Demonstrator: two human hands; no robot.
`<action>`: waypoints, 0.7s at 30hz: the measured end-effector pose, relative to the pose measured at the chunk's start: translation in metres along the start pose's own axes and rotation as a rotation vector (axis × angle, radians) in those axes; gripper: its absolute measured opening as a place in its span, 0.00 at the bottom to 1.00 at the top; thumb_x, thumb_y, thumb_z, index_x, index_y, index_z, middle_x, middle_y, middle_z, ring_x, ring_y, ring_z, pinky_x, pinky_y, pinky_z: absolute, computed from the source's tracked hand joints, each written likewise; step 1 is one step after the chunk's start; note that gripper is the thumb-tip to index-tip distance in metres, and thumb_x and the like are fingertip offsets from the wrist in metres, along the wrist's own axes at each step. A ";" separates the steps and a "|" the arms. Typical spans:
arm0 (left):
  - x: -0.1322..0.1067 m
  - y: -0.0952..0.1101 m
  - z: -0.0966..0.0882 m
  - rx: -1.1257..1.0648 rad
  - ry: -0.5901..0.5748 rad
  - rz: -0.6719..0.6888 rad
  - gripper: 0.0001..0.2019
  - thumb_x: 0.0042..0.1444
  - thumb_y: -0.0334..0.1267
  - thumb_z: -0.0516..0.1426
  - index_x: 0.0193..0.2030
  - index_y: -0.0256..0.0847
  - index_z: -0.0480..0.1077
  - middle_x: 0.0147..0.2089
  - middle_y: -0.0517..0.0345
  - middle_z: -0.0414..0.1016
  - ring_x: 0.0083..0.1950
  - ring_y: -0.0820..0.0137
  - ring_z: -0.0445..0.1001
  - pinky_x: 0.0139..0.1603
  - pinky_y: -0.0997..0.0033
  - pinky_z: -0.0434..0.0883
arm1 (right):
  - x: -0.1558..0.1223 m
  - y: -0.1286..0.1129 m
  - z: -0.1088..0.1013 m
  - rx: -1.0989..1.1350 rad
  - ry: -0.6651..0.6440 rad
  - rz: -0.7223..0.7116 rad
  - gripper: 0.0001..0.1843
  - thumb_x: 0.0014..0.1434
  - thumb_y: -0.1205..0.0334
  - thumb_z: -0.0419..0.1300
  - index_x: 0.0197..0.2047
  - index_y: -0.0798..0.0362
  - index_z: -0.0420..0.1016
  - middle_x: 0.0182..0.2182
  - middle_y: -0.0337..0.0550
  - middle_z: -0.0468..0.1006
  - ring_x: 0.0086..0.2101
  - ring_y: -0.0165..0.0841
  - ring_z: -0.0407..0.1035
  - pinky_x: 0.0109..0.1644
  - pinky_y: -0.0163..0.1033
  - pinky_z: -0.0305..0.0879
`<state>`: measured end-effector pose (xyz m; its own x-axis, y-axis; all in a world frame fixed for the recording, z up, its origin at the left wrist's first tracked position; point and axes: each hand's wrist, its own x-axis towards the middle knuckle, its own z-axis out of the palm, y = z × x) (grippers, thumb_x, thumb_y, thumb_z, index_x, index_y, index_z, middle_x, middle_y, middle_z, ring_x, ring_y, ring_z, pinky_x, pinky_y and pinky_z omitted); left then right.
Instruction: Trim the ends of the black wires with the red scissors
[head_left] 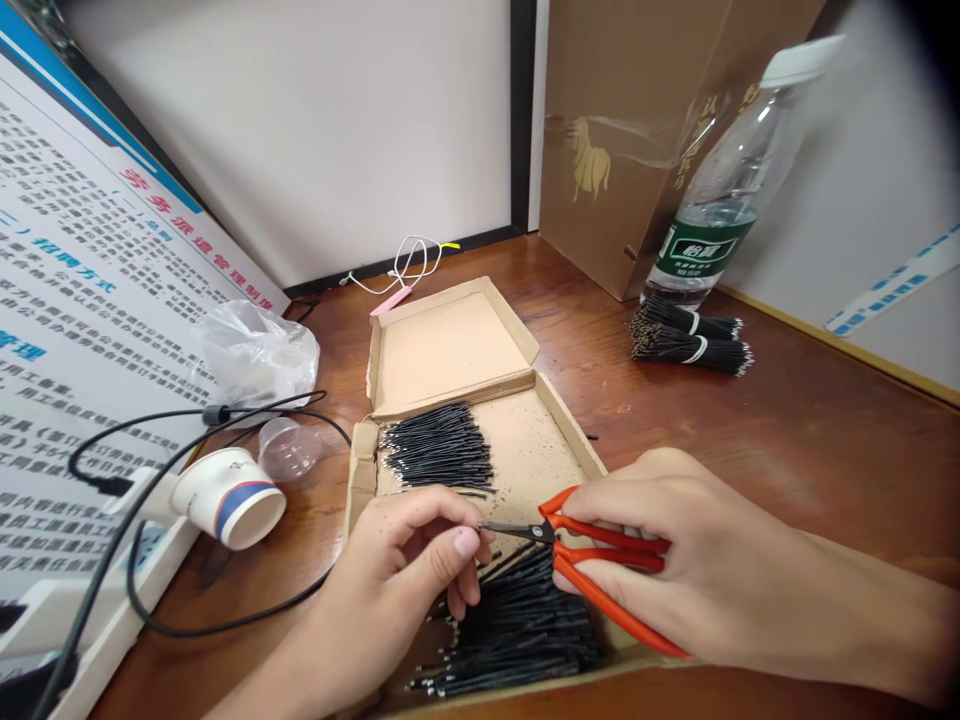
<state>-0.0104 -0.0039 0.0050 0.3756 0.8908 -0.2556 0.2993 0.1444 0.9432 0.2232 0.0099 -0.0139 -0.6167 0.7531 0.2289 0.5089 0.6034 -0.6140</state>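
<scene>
My right hand (675, 560) is wrapped round the red handles of a pair of scissors (566, 530). The dark blades point left and reach the fingertips of my left hand (420, 560). Thumb and forefinger of that left hand are pinched at the blade tips; what lies between them is too small to make out, perhaps the end of a wire. Below both hands, a pile of short black wires (525, 630) with pale ends lies in an open cardboard box (566, 430). Another neat pile of black wires (439, 445) rests farther back in the box.
Two banded bundles of black wires (686, 345) lie at the right by a water bottle (705, 230). Left are a tipped paper cup (232, 500), a clear plastic cup (289, 450), a plastic bag (262, 360) and a looping black cable (225, 632). A brown carton (622, 130) stands behind.
</scene>
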 end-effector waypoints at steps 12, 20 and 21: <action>0.001 -0.001 0.000 -0.064 -0.006 -0.023 0.11 0.63 0.41 0.56 0.35 0.35 0.70 0.25 0.57 0.73 0.26 0.72 0.72 0.28 0.74 0.71 | -0.002 -0.001 -0.001 -0.010 0.015 -0.016 0.13 0.60 0.69 0.57 0.24 0.53 0.65 0.18 0.31 0.66 0.21 0.25 0.57 0.31 0.34 0.55; 0.002 -0.001 0.001 -0.103 -0.007 -0.023 0.10 0.63 0.40 0.56 0.35 0.35 0.69 0.26 0.56 0.75 0.26 0.72 0.73 0.28 0.73 0.72 | 0.000 -0.001 -0.002 0.006 0.009 -0.027 0.14 0.60 0.68 0.56 0.23 0.53 0.64 0.17 0.30 0.62 0.20 0.25 0.54 0.29 0.34 0.53; 0.002 0.000 0.002 -0.105 -0.007 -0.025 0.10 0.63 0.40 0.56 0.35 0.35 0.69 0.26 0.56 0.75 0.26 0.72 0.73 0.28 0.73 0.72 | 0.000 -0.001 -0.002 0.002 0.014 -0.032 0.14 0.60 0.69 0.56 0.23 0.53 0.64 0.17 0.30 0.63 0.20 0.24 0.54 0.30 0.34 0.53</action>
<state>-0.0085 -0.0031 0.0038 0.3752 0.8834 -0.2807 0.2155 0.2113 0.9533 0.2239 0.0097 -0.0120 -0.6245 0.7368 0.2591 0.4876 0.6270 -0.6076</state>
